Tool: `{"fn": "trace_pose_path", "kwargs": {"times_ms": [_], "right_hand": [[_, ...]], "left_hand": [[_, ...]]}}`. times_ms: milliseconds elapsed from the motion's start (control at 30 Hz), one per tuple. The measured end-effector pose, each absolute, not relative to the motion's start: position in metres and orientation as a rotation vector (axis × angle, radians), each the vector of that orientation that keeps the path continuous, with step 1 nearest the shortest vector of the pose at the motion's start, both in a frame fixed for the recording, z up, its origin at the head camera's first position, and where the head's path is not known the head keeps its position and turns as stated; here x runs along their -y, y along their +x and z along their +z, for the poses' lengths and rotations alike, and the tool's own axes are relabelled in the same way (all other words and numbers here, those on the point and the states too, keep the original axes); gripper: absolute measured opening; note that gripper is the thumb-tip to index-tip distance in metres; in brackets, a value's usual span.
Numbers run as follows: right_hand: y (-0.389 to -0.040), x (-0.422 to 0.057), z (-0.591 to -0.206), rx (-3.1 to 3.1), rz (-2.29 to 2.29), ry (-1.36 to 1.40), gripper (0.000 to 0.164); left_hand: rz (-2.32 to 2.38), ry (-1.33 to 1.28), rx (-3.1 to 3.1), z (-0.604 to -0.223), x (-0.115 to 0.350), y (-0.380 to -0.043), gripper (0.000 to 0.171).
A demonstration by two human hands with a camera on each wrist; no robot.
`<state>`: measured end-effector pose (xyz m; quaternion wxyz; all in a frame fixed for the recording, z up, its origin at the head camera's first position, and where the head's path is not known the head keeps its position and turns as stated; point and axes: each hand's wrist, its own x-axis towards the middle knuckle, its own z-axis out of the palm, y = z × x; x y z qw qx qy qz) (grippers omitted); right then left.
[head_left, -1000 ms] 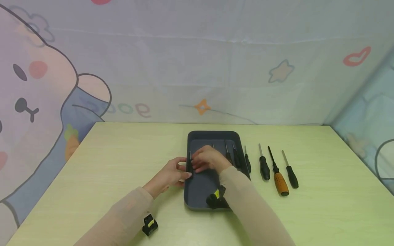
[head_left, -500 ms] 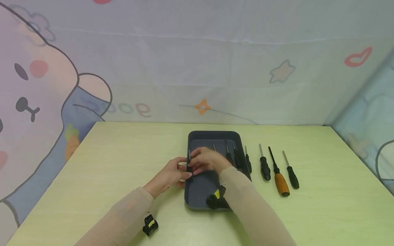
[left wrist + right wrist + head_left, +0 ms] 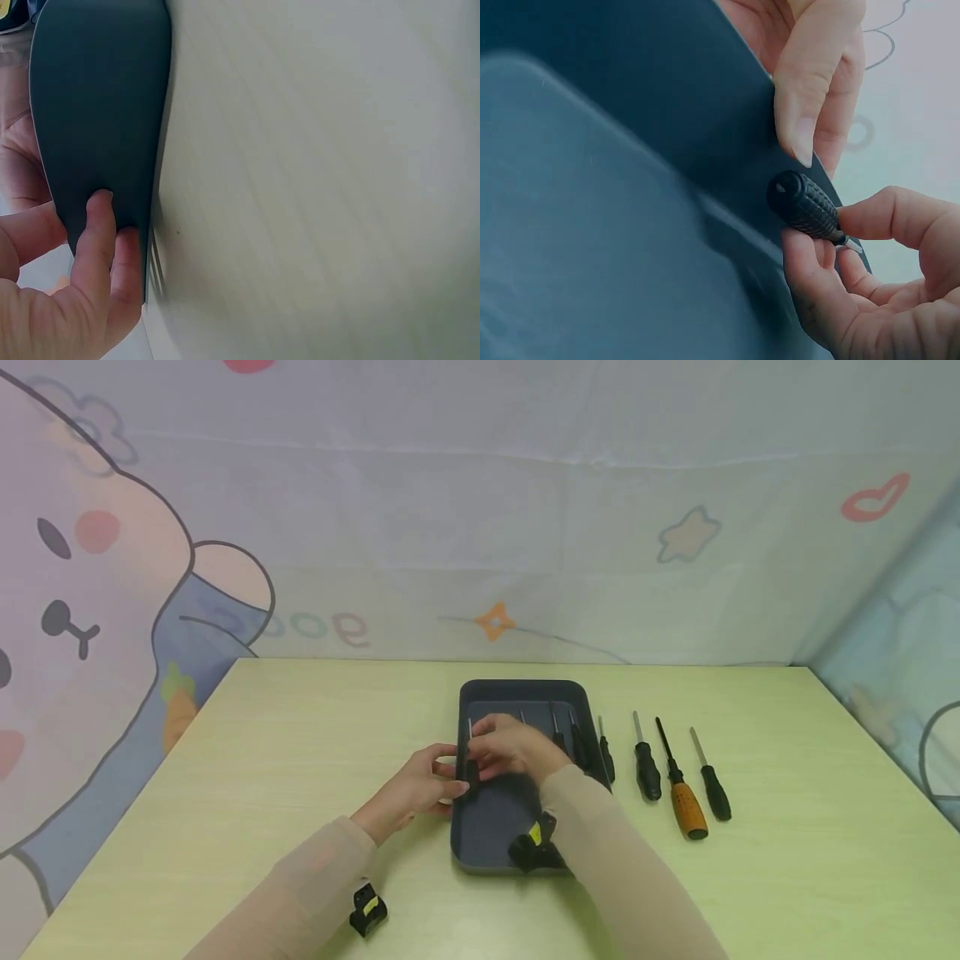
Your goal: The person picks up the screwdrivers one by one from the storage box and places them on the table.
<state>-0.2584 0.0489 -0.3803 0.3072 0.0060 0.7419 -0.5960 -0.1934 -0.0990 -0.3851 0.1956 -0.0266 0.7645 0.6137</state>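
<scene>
Right hand (image 3: 512, 752) pinches black screwdriver (image 3: 810, 208), left hand (image 3: 415, 787) grips tray (image 3: 491, 835) by its wall; screwdriver could slip if the right's pinch loosens.

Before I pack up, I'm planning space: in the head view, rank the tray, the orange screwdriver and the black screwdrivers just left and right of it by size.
1. Tray
2. Orange screwdriver
3. Left black screwdriver, right black screwdriver: too alike to rank; left thicker, right slightly longer

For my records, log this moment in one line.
left hand: grips tray edge | right hand: pinches black-handled screwdriver | right of tray: orange-handled screwdriver
</scene>
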Motion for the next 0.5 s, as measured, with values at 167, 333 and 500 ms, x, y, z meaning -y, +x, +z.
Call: {"fn": "trace_pose_path", "kwargs": {"times_ms": [167, 333, 500], "right_hand": [[-0.261, -0.055, -0.378, -1.971, -1.589, 0.022, 0.036], [-0.264, -0.06, -0.372, -1.978, -1.606, 0.033, 0.036], [-0.266, -0.064, -0.363, -1.986, -1.616, 0.017, 0.037]], "left_hand": [[1.701, -0.086, -2.145, -0.384, 0.099, -0.193, 0.057], [1.701, -0.078, -2.148, -0.385, 0.099, -0.194, 0.058], [1.693, -0.074, -2.152, -0.386, 0.099, -0.194, 0.058]]}}
